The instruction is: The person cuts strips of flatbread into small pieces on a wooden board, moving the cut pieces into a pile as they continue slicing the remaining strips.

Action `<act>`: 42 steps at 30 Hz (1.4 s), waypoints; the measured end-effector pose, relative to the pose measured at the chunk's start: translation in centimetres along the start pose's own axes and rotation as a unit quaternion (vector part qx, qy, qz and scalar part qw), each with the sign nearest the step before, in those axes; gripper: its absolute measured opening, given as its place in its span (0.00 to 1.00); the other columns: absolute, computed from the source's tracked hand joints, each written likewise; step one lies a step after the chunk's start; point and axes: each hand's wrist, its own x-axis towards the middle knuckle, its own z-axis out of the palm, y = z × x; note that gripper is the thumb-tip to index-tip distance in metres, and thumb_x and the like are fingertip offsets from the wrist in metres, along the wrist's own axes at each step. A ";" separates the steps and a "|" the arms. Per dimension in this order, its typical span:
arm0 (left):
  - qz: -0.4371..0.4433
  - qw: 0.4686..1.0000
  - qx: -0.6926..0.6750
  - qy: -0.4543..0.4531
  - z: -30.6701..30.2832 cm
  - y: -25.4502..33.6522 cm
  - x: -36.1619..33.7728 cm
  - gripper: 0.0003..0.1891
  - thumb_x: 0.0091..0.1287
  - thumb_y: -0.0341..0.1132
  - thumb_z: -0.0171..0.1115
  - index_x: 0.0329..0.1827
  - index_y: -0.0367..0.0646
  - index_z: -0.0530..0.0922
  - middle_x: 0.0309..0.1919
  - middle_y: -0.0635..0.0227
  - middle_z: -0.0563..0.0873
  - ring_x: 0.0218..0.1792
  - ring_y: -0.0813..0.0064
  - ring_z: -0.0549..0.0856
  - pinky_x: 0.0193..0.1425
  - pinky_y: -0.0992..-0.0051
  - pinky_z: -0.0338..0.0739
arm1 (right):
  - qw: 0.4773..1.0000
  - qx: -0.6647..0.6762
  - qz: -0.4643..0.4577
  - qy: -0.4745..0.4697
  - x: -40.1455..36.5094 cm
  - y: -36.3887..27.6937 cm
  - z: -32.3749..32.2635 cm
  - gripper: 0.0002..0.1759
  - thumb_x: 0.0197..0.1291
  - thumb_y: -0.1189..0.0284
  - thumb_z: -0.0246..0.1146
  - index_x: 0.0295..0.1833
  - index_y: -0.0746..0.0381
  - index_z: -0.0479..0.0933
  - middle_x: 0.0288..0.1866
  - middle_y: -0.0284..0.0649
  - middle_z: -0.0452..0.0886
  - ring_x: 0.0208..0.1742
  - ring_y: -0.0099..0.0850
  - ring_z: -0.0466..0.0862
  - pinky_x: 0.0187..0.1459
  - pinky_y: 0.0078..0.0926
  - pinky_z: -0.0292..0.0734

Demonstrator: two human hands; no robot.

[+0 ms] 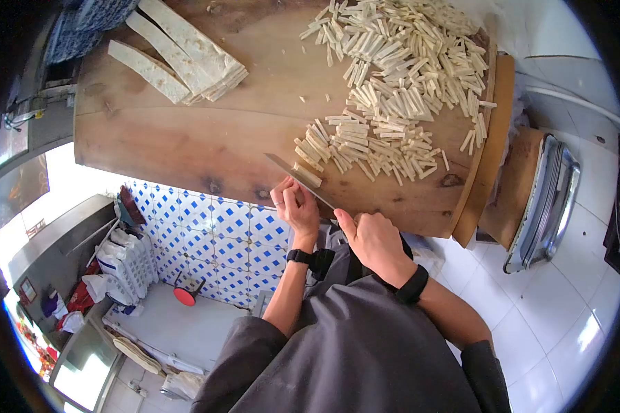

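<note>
My right hand (375, 241) is closed round the handle of a knife (295, 172); its long thin blade points up and to the left across the board's near edge. Beside the blade, the fingers of my left hand (298, 210) are curled together close to the metal. Whatever they pinch is hidden. Just beyond the blade lies a small bundle of pale cut sticks (307, 175), which look like dough. A loose group of similar sticks (382, 141) spreads to its right, running into a large heap (413, 55) farther back.
Long flat pale strips (193, 58) lie stacked at the far left of the wooden board (165, 138). A metal tray (548, 206) stands off the board's right end. A red-topped stool (184, 296) and white packages (127, 265) are down to the left.
</note>
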 end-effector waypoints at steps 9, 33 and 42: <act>-0.006 0.999 -0.027 0.022 0.2 0.0 0.0 0.09 0.48 0.22 0.68 0.25 0.38 0.74 0.35 0.59 0.80 0.37 0.58 0.80 0.38 0.66 0.75 | 0.999 -0.015 0.014 -0.043 3.5 -3.8 0.1 0.44 0.69 0.41 0.46 0.16 0.71 0.76 0.17 0.61 0.76 0.24 0.59 0.82 0.26 0.49 0.79; -0.026 0.999 -0.026 -0.039 -0.5 0.3 0.0 0.09 0.54 0.21 0.63 0.34 0.36 0.71 0.40 0.55 0.76 0.39 0.54 0.75 0.41 0.60 0.71 | 0.997 0.029 -0.055 0.054 -0.5 0.0 0.7 0.39 0.70 0.43 0.47 0.23 0.68 0.77 0.17 0.57 0.77 0.23 0.55 0.82 0.24 0.47 0.78; -0.028 0.999 0.008 -0.032 -0.4 0.8 -0.1 0.11 0.55 0.25 0.63 0.37 0.36 0.70 0.41 0.53 0.75 0.42 0.51 0.75 0.44 0.60 0.71 | 0.997 0.023 -0.049 0.051 -1.0 0.5 1.3 0.40 0.70 0.43 0.46 0.21 0.67 0.77 0.16 0.57 0.76 0.22 0.56 0.82 0.25 0.48 0.78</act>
